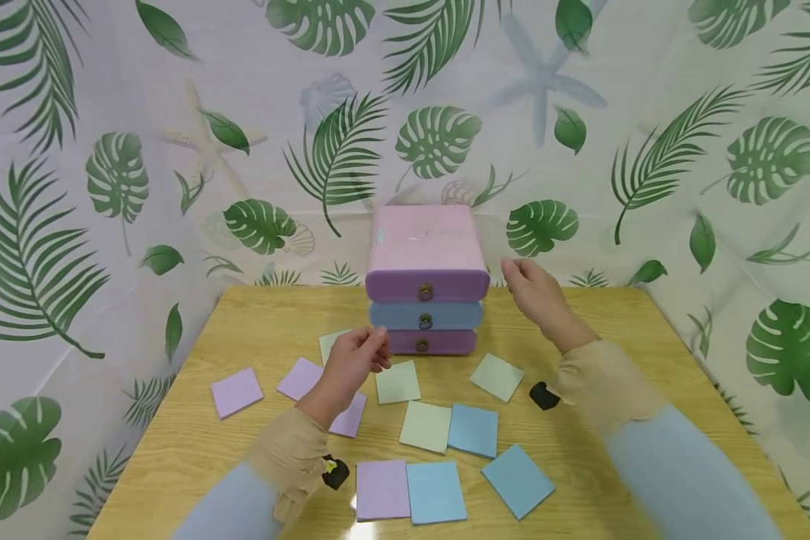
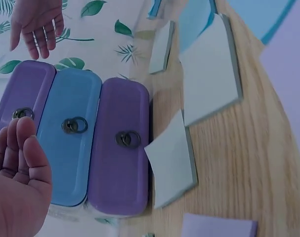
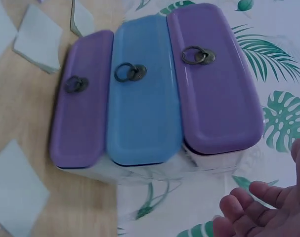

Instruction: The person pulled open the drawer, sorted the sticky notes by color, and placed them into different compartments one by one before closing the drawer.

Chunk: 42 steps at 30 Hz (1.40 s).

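A small chest of drawers with a pink top [image 1: 425, 236] stands at the back of the table. Its fronts are a purple top drawer [image 3: 216, 84], a blue middle drawer [image 2: 75, 148] and a purple bottom drawer [image 2: 121, 168], each with a metal ring pull. My left hand [image 1: 354, 367] hovers in front of the chest's lower left, fingers loosely bent and holding nothing. To the right of the top drawer my right hand [image 1: 536, 292] is raised in the air, its relaxed fingers [image 3: 248, 205] empty and apart from the chest.
Square paper pads lie spread over the wooden table [image 1: 614, 465]: several purple pads [image 1: 237, 392], several pale green pads [image 1: 425, 426] and blue pads [image 1: 518, 480]. Some sit edge to edge. A leaf-patterned cloth [image 1: 243, 90] hangs behind and at both sides.
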Each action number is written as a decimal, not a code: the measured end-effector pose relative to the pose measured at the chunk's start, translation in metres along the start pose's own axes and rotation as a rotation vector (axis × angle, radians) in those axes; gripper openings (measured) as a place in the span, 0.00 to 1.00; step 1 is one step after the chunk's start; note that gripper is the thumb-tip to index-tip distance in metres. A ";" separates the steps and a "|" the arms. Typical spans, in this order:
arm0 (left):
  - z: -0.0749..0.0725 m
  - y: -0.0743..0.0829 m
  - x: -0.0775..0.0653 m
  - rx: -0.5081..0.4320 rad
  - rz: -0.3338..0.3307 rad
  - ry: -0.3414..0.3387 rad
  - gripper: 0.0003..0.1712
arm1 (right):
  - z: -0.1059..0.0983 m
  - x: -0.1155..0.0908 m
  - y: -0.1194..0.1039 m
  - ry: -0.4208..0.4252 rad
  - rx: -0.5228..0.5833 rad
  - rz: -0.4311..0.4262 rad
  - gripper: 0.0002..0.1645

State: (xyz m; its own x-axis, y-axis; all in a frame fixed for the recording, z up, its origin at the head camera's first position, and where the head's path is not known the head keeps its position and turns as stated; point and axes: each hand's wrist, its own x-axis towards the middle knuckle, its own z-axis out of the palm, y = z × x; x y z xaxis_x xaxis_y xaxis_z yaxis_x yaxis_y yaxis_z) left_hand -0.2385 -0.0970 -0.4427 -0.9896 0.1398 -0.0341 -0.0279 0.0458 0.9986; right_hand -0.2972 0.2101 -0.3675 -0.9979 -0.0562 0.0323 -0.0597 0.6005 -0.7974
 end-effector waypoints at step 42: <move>0.070 0.024 0.077 -0.271 -0.134 0.186 0.23 | 0.014 0.091 -0.054 -0.185 -0.349 0.224 0.38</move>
State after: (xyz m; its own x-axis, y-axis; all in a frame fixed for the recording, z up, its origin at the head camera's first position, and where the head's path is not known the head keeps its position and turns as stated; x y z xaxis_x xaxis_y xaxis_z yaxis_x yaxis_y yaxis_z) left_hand -0.3060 -0.0156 -0.4246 -0.9826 -0.0335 -0.1826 -0.1713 -0.2157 0.9613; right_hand -0.3845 0.1617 -0.3295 -0.9677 -0.0168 -0.2516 0.1208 0.8451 -0.5208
